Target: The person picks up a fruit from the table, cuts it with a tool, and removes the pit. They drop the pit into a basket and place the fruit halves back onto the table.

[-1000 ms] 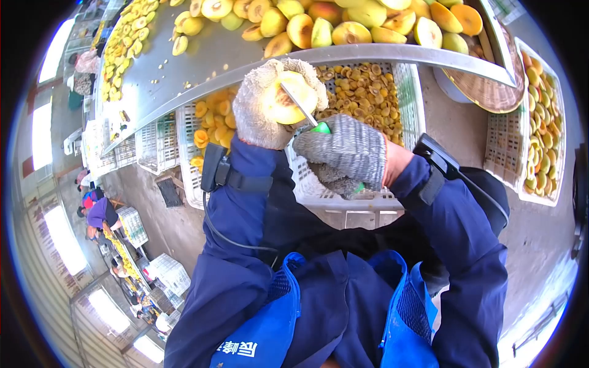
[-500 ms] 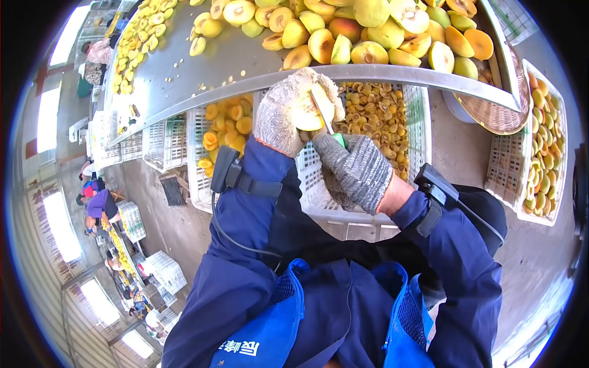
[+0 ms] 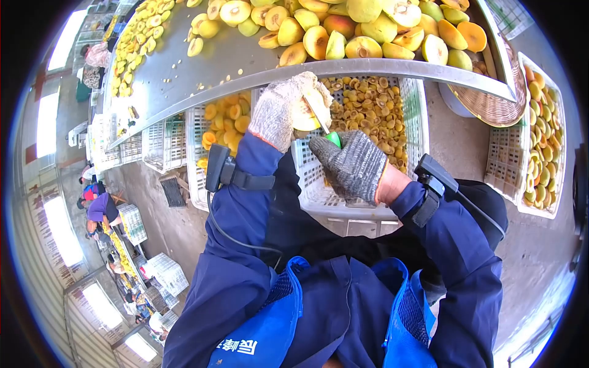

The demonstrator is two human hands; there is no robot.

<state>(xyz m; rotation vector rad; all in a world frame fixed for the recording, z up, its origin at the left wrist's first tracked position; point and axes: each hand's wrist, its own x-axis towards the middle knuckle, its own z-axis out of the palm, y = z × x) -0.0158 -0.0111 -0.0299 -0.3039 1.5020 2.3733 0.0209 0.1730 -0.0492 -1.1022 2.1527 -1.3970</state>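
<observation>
My left hand (image 3: 275,111), in a pale knit glove, is closed around a yellow peach half (image 3: 303,119) just below the metal table's front edge. My right hand (image 3: 352,164), in a grey knit glove, grips a small knife by its green handle (image 3: 333,138). The knife's thin blade (image 3: 319,116) lies across the cut face of the peach half, its tip near the left fingers. Below both hands stands a white crate (image 3: 415,116) holding many small, brownish-yellow fruit pieces (image 3: 367,113).
Halved peaches (image 3: 380,27) are heaped on the metal table (image 3: 215,58), with small slices (image 3: 144,24) at its left. Another crate of yellow halves (image 3: 226,119) stands lower left. A wicker basket (image 3: 506,110) and a crate of fruit (image 3: 543,144) are at right. People (image 3: 101,208) work far left.
Both hands have shifted slightly left, the peach half with them. The right hand has drawn a little away from the left, showing more of the green handle.
</observation>
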